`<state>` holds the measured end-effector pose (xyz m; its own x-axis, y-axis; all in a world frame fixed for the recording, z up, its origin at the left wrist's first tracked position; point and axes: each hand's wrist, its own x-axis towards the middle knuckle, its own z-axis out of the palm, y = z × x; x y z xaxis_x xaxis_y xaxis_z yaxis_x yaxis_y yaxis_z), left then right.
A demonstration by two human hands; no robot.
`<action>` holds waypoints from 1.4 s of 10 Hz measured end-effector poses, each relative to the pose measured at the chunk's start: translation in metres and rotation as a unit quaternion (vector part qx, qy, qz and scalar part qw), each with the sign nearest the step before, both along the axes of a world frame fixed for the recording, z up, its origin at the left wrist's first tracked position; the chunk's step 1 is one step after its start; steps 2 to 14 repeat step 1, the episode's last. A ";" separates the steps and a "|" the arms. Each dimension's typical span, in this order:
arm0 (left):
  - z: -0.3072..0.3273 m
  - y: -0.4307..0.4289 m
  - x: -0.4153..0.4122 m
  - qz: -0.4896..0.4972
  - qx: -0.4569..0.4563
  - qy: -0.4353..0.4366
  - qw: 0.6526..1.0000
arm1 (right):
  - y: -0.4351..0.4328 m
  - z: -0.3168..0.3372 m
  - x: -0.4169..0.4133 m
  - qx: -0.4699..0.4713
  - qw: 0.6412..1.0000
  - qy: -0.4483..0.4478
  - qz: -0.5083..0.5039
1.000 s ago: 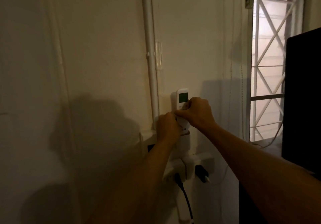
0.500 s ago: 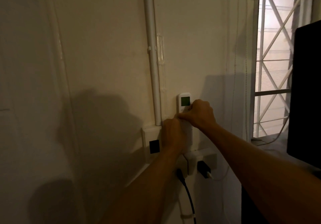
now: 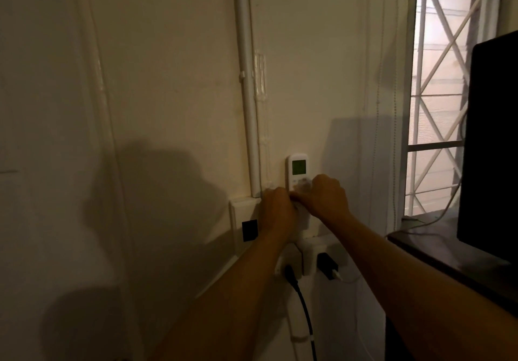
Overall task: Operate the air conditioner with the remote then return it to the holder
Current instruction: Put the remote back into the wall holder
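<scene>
A white remote [image 3: 298, 168] with a lit green screen stands upright against the cream wall, its lower part sunk into a white wall holder [image 3: 304, 219] that my hands mostly hide. My right hand [image 3: 325, 195] curls over the remote's button area from the right, fingers pinching its lower half. My left hand [image 3: 277, 210] presses against the holder and the remote's left edge. Both thumbs meet just below the screen. The air conditioner itself is out of view.
A white conduit pipe [image 3: 248, 86] runs down the wall to a switch box [image 3: 244, 220]. Below the hands sit white sockets [image 3: 305, 259] with a black plug and cable [image 3: 301, 301]. A dark screen [image 3: 490, 147] on a dark cabinet [image 3: 448, 257] stands right, beside a barred window [image 3: 440, 80].
The remote has slid down a little between my hands, deeper into the holder. Both hands stay on it, and my head has shifted slightly, so the view differs.
</scene>
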<state>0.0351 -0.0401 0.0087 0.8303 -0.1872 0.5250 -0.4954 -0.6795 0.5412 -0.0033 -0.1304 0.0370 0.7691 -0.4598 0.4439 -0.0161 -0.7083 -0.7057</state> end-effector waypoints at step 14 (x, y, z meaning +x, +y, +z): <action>-0.001 0.007 -0.013 -0.008 0.018 0.014 1.000 | 0.012 -0.018 -0.019 0.001 1.000 -0.020 -0.015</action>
